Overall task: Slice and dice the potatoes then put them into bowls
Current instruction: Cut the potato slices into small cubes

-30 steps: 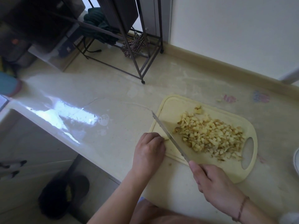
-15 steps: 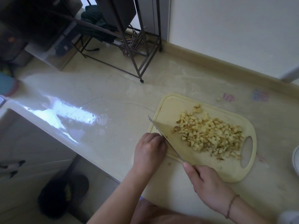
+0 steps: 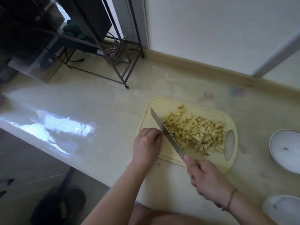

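Pale counter, diced potato (image 3: pixel 194 133) right of knife (image 3: pixel 165 133), left hand (image 3: pixel 146 146) opposite

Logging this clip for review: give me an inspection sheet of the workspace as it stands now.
Surface: pale glossy counter, some stains.
Job's things: diced potato piled on cutting board; knife blade against the pile; two white bowls to the right, no potato seen inside.
Clutter: metal rack at the back.
Grippers: left hand curled on the board edge; right hand grips the knife.
Cables: dark cord under the rack.
Surroundings: white wall, floor below left.
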{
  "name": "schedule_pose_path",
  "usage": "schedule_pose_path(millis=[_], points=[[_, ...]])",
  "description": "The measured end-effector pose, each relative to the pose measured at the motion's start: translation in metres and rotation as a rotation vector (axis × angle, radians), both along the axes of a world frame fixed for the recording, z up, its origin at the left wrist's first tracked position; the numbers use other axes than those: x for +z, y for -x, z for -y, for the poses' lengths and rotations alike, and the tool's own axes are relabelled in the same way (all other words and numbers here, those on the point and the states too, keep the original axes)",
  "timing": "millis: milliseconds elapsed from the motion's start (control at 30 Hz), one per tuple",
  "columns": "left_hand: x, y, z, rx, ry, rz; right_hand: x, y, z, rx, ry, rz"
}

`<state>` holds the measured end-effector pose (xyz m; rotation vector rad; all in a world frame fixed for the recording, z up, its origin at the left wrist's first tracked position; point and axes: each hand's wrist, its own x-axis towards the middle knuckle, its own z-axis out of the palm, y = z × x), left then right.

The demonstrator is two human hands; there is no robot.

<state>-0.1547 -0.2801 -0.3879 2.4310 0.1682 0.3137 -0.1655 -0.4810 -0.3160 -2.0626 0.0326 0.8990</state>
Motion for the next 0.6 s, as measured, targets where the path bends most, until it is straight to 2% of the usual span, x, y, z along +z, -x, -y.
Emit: schedule_pose_path(millis=[67,167,333,367,433,533,600], points=[[0.002,-0.002,0.000,-0.019,0.004,-0.012,0.005,0.003,0.006,0.002,-0.024,0.042],[0.002,0.006,-0.009,-0.041,-0.020,0.001,0.015,0.008,0.020,0.064,0.071,0.187],[0.038,0.030,-0.011,0.370,0.192,0.168,0.029,0.015,0.034,0.305,0.400,0.405],[0.049,0.032,-0.008,0.353,0.182,0.227,0.031,0.015,0.036,0.345,0.447,0.427],[0.064,0.030,-0.004,0.141,0.054,0.265,0.034,0.016,0.038,0.412,0.499,0.465],[0.071,0.021,0.005,-0.201,-0.209,-0.050,0.038,0.017,0.038,0.506,0.575,0.529],[0.067,0.015,0.014,-0.275,-0.342,-0.231,0.043,0.016,0.035,0.535,0.612,0.557]])
